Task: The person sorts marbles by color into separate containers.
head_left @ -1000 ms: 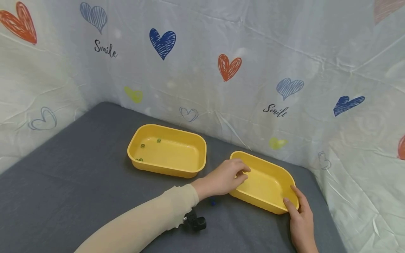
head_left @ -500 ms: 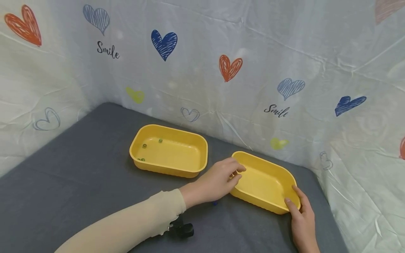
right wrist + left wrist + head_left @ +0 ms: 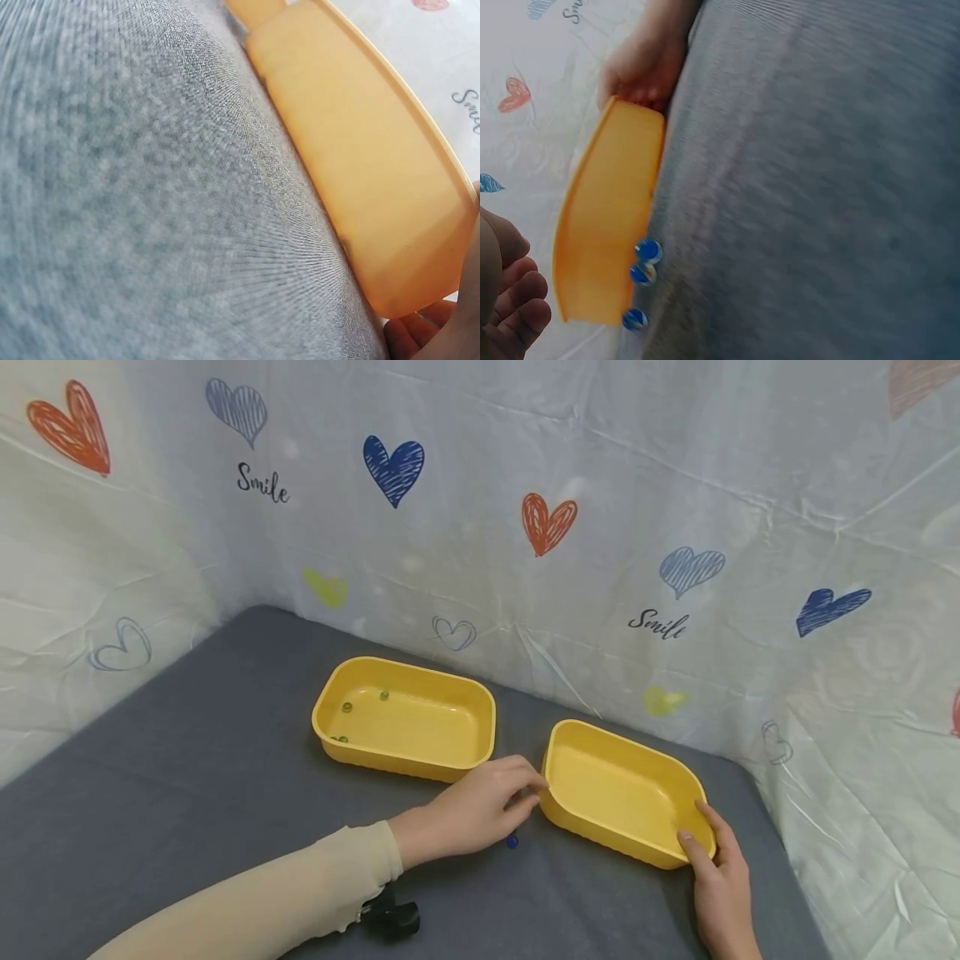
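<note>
My left hand [image 3: 476, 806] hovers just left of the right-hand yellow plastic bin [image 3: 615, 785], fingers loosely bent, with nothing visible between them. In the left wrist view its fingers [image 3: 523, 300] are apart from the bin wall. Below that hand, a blue marble [image 3: 512, 841] lies on the grey cloth. Blue marbles [image 3: 643, 273] show beside the bin's base in the left wrist view. My right hand [image 3: 722, 881] grips the near right corner of this bin, thumb over the rim. Only part of that hand's fingers [image 3: 420, 330] shows in the right wrist view.
A second yellow bin [image 3: 420, 727] stands to the left, with several green marbles [image 3: 347, 707] in it. Grey cloth [image 3: 187, 793] covers the table. A white curtain [image 3: 465, 568] printed with hearts hangs behind. A black device [image 3: 393, 918] sits under the left wrist.
My left hand has drawn back leftward from over the right-hand bin to outside its left end. The right hand keeps its grip on the bin. The head view has shifted slightly.
</note>
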The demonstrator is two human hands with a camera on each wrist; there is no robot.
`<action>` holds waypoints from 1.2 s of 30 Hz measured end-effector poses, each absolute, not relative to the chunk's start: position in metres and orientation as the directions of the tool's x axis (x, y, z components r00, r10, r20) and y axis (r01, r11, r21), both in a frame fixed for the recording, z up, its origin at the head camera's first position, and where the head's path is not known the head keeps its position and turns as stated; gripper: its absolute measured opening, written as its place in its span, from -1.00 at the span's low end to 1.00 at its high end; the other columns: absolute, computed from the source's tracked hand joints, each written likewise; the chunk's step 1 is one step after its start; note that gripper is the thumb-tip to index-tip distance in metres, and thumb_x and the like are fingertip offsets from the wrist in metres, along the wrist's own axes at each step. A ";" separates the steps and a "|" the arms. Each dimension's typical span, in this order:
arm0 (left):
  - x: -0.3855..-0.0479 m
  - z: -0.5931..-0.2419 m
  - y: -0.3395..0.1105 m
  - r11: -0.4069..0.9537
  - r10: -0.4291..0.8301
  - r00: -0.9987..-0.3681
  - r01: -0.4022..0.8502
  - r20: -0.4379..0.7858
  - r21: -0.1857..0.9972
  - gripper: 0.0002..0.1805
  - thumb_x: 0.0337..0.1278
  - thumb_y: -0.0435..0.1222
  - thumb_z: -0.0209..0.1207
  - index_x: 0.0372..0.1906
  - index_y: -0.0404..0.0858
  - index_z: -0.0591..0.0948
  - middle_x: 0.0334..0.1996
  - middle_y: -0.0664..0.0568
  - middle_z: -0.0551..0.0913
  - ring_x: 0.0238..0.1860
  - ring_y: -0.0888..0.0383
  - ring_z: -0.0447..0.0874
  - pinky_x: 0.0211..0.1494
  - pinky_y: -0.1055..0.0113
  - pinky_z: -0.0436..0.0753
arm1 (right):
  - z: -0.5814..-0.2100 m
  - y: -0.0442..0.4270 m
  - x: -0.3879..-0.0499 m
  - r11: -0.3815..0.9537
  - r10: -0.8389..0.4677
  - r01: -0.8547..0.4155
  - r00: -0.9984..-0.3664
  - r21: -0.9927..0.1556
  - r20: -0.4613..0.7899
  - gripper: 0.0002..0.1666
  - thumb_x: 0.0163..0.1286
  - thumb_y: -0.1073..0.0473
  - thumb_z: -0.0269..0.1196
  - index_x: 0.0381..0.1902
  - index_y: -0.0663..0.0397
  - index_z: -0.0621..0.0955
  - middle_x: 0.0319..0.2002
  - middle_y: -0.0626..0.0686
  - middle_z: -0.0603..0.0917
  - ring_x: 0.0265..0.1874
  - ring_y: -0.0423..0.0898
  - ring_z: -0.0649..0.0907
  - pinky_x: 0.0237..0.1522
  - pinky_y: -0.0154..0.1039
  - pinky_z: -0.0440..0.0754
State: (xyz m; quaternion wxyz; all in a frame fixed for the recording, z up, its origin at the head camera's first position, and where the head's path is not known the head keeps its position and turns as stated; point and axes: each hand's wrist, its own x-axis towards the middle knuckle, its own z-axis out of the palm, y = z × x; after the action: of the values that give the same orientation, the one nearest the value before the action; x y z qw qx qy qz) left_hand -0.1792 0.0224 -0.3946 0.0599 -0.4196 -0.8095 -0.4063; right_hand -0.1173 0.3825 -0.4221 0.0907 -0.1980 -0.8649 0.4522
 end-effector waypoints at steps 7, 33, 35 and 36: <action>-0.179 -0.404 0.012 0.366 0.670 -0.665 0.682 0.330 0.633 -0.76 0.62 -0.32 0.28 0.22 -0.26 0.74 0.07 0.02 0.75 -0.08 0.35 0.67 0.03 0.47 0.68 | -0.422 0.382 -0.117 0.511 0.425 0.271 -0.905 -0.816 -0.034 -0.17 0.80 -0.16 0.06 0.80 -0.02 0.10 0.76 0.16 0.08 0.70 0.20 0.14 0.67 -0.01 0.09; -0.180 -0.419 0.005 0.550 0.700 -0.701 0.650 0.135 0.525 -0.63 0.59 -0.29 0.32 0.34 -0.29 0.69 0.12 0.01 0.70 0.13 0.22 0.69 0.19 0.36 0.69 | -0.421 0.382 -0.120 0.513 0.433 0.289 -0.900 -0.809 -0.047 -0.16 0.80 -0.18 0.03 0.80 -0.01 0.08 0.76 0.21 0.05 0.69 0.26 0.13 0.67 0.26 0.07; -0.181 -0.420 0.005 0.548 0.699 -0.701 0.655 0.146 0.520 -0.64 0.58 -0.31 0.32 0.33 -0.28 0.70 0.11 0.01 0.70 0.11 0.21 0.70 0.17 0.36 0.69 | -0.421 0.381 -0.120 0.511 0.433 0.289 -0.900 -0.810 -0.049 -0.16 0.80 -0.18 0.03 0.80 -0.01 0.08 0.76 0.21 0.05 0.69 0.25 0.13 0.67 0.22 0.08; -0.181 -0.421 0.005 0.545 0.698 -0.699 0.659 0.154 0.518 -0.65 0.58 -0.32 0.32 0.32 -0.28 0.71 0.10 0.01 0.70 0.10 0.21 0.71 0.16 0.35 0.70 | -0.422 0.381 -0.120 0.508 0.435 0.293 -0.899 -0.810 -0.052 -0.17 0.80 -0.18 0.03 0.81 -0.02 0.08 0.77 0.19 0.05 0.69 0.23 0.14 0.68 0.20 0.09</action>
State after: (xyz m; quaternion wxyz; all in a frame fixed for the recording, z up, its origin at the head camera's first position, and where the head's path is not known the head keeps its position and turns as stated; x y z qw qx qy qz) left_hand -0.1806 0.0047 -0.4210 -0.0351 -0.3862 -0.8783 -0.2796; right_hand -0.1196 0.3814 -0.4215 0.0790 -0.2102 -0.8648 0.4491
